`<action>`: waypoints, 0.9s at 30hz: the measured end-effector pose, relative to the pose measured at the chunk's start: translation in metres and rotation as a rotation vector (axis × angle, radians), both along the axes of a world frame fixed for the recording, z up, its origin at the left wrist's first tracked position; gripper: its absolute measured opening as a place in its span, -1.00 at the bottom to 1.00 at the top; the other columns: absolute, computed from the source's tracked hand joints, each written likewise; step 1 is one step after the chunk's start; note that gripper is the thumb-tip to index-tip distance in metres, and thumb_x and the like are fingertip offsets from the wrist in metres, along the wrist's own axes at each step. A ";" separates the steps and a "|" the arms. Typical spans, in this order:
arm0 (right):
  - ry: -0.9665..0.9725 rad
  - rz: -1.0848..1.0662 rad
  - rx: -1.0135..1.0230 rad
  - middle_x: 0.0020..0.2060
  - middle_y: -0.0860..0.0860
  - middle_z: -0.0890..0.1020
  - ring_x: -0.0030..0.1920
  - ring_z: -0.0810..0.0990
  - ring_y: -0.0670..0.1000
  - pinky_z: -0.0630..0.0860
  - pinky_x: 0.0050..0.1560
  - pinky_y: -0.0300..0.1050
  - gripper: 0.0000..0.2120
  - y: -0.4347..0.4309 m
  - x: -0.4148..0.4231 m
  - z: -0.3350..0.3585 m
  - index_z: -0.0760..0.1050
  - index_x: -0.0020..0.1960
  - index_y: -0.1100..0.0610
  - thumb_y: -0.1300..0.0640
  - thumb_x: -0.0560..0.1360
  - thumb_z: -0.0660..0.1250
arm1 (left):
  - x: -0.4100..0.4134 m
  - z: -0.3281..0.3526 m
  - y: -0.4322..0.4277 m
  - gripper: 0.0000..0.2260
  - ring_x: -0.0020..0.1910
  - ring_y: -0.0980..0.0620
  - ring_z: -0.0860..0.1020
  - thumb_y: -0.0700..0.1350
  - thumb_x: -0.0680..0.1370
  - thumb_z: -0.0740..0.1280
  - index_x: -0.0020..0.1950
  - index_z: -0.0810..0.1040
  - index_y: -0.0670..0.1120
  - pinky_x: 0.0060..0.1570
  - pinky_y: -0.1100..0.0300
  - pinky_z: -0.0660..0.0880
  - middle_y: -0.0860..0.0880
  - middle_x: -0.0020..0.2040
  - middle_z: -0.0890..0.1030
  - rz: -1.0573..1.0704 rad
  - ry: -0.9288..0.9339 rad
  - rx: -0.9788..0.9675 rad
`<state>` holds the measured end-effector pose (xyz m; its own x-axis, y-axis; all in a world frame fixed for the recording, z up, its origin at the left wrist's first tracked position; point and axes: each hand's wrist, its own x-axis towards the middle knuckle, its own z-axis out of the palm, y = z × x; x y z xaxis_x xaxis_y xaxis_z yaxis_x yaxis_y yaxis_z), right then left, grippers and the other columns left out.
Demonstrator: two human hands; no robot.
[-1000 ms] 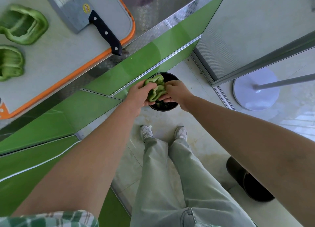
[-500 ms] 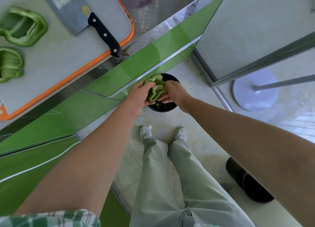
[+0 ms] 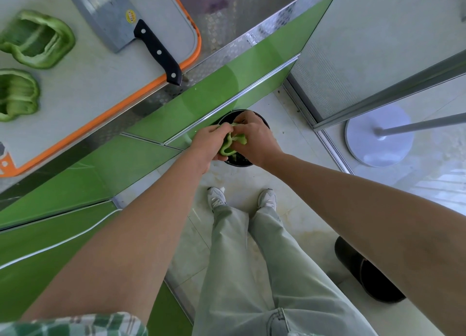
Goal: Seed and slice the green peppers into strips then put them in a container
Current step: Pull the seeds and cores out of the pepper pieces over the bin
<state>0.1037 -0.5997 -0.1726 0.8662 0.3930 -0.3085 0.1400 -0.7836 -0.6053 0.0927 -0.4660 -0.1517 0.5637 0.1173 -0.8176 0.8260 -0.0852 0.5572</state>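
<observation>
the left hand and the right hand meet above a round black bin that stands on the pale floor against the green cabinet front. both are clamped on one green pepper piece. the left hand's fingers curl round its left side, and the right hand's fingers hook over its top edge and into its hollow. the bin is mostly hidden under the hands; in the strip of its inside that shows near the right wrist there are a few pale green scraps. a second dark bin stands further right on the floor, and i cannot tell what is in it. the held piece is an open, curled shell of pepper with a glossy skin, a paler inner wall and a wavy cut rim. it sits between the two palms, directly over the bin's mouth and not touching the bin. up on the counter lies a white cutting board with an orange rim. on it are two more hollowed pepper halves, cut side up and near each other at the left. a cleaver lies flat on the board, its black handle reaching past the board's edge.
</observation>
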 end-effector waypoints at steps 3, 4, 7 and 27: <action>-0.029 0.018 0.032 0.15 0.12 0.51 0.17 0.47 0.10 0.32 0.03 -0.22 -0.85 0.000 -0.001 0.002 0.68 0.03 0.10 0.15 0.50 0.37 | 0.000 0.003 0.001 -0.84 -0.24 -0.03 0.54 -0.02 0.55 0.34 -0.18 0.53 -0.07 -0.29 0.15 0.57 -0.09 -0.17 0.57 0.061 0.045 -0.019; -0.019 0.021 0.046 0.15 0.12 0.51 0.17 0.48 0.10 0.33 0.03 -0.21 -0.85 0.000 -0.001 0.001 0.68 0.03 0.10 0.16 0.51 0.36 | 0.000 0.004 0.001 -0.83 -0.24 -0.02 0.55 -0.02 0.54 0.34 -0.18 0.53 -0.08 -0.30 0.15 0.57 -0.09 -0.18 0.57 0.076 0.053 -0.025; 0.038 -0.027 0.122 0.15 0.12 0.54 0.15 0.51 0.09 0.45 0.08 -0.12 -0.85 0.002 0.000 -0.003 0.69 0.02 0.10 0.18 0.51 0.37 | -0.001 0.006 0.001 -0.83 -0.27 0.00 0.54 -0.01 0.54 0.34 -0.17 0.54 -0.09 -0.29 0.14 0.57 -0.08 -0.21 0.57 0.094 0.058 -0.034; 0.273 -0.555 0.053 -0.01 0.00 0.68 -0.13 0.58 -0.04 0.61 0.01 -0.05 -0.73 -0.006 0.011 0.001 0.67 0.03 0.10 0.30 0.51 0.23 | -0.008 0.003 0.013 -0.85 -0.28 0.01 0.51 -0.05 0.57 0.26 -0.14 0.53 -0.08 -0.35 0.17 0.51 -0.09 -0.19 0.58 0.118 0.051 0.009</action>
<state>0.1142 -0.6056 -0.1714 0.8382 -0.0729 -0.5405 -0.4456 -0.6631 -0.6015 0.0848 -0.4532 -0.1485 0.5034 0.1880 -0.8433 0.8577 0.0095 0.5141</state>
